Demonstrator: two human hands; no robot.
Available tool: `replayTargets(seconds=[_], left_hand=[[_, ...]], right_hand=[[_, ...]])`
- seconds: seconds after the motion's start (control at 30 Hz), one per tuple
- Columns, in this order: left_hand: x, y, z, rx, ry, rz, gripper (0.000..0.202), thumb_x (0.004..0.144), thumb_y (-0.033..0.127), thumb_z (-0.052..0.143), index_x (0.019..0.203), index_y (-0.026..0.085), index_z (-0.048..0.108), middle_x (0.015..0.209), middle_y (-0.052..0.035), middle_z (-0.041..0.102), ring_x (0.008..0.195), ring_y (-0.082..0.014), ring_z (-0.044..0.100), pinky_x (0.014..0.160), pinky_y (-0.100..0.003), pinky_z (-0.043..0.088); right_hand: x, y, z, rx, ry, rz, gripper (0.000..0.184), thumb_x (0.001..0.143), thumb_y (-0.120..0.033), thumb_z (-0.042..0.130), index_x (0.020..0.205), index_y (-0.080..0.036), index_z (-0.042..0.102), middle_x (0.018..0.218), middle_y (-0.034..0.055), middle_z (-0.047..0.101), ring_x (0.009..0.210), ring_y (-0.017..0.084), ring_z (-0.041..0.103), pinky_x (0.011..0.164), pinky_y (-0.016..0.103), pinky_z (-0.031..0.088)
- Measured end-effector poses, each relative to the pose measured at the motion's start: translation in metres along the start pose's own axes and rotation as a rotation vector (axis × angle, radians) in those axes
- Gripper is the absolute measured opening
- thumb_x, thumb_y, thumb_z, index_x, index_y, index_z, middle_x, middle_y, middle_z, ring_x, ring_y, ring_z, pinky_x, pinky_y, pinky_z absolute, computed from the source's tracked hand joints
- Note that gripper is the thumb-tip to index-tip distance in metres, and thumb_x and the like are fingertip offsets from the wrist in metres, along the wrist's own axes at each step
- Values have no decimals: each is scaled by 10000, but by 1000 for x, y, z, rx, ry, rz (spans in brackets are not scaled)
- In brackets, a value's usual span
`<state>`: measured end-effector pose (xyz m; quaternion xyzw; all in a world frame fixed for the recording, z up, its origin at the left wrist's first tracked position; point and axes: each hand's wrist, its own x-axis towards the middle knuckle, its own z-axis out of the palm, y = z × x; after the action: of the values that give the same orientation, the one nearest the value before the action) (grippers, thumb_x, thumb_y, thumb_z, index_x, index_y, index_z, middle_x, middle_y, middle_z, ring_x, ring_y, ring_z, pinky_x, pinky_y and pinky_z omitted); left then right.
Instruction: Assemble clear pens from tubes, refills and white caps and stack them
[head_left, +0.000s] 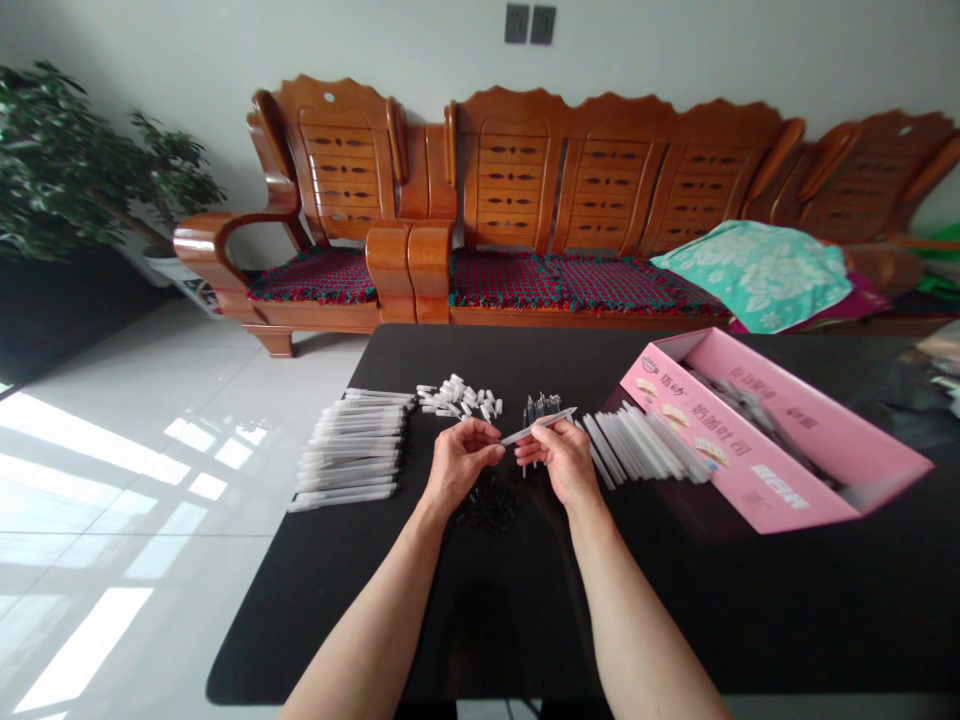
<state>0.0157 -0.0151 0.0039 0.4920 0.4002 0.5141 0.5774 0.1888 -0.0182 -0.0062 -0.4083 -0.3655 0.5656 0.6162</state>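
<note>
A slim white pen (516,437) is held between my two hands above the black table. My left hand (463,460) pinches its left end with thumb and fingertips. Closer to the pointed right end, my right hand (564,458) grips the barrel, fingers closed. Behind the hands lie a heap of white pen caps (459,397) and a bunch of dark-tipped refills (541,406), partly hidden by my right hand. Small black plugs (489,505) are piled below my left hand. Translucent white pen barrels (645,445) lie in a row to the right.
White pens (351,445) are stacked in a row at the left of the black table (480,620). On the right stands an open pink box (750,450) with greyish contents. A wooden bench (517,180) lies beyond the table, and a potted plant (97,170) is at far left.
</note>
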Motion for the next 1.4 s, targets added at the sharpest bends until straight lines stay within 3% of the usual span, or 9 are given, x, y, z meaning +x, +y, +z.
replayTargets(seconds=[0.17, 0.37, 0.53, 0.8, 1.07, 1.4], left_hand=[[0, 2, -1, 1, -17, -34, 351, 673, 366, 826, 872, 117, 680, 687, -33, 671, 592, -134, 638, 568, -234, 541], [-2, 1, -3, 90, -42, -142, 497, 792, 590, 653, 786, 94, 684, 665, -76, 664, 502, -137, 618, 420, -213, 481], [-2, -1, -3, 138, -78, -166, 416, 794, 517, 674, 723, 108, 653, 607, -44, 638, 445, -104, 564, 368, -177, 408], [-2, 1, -2, 103, -44, -118, 331, 704, 406, 779, 782, 115, 641, 558, -4, 616, 459, -97, 552, 441, -186, 455], [-4, 6, -1, 177, -129, -169, 454, 804, 551, 646, 775, 98, 664, 630, -46, 634, 458, -104, 554, 380, -185, 404], [-2, 6, -7, 172, -85, -212, 364, 618, 413, 840, 781, 130, 679, 641, 0, 624, 516, -98, 530, 440, -185, 416]], right_hand=[[1, 1, -2, 13, 5, 3, 236, 742, -324, 766, 839, -153, 636, 680, 71, 751, 530, 221, 718, 456, 299, 604], [1, 0, -3, 13, 9, -6, 207, 756, -302, 751, 839, -152, 636, 682, 69, 753, 539, 218, 720, 466, 295, 604], [1, -1, -1, 2, 8, -8, 215, 751, -305, 751, 840, -148, 634, 676, 68, 750, 531, 214, 715, 457, 290, 598], [1, 0, -2, 10, 9, -4, 237, 743, -318, 757, 848, -149, 630, 680, 66, 752, 525, 216, 716, 454, 294, 597], [-1, -3, 3, 2, -8, -9, 225, 745, -320, 743, 833, -145, 633, 675, 63, 750, 516, 210, 711, 447, 284, 591], [-1, -6, 6, 93, -57, 39, 280, 697, -363, 748, 796, -147, 602, 606, 22, 708, 473, 179, 675, 439, 273, 572]])
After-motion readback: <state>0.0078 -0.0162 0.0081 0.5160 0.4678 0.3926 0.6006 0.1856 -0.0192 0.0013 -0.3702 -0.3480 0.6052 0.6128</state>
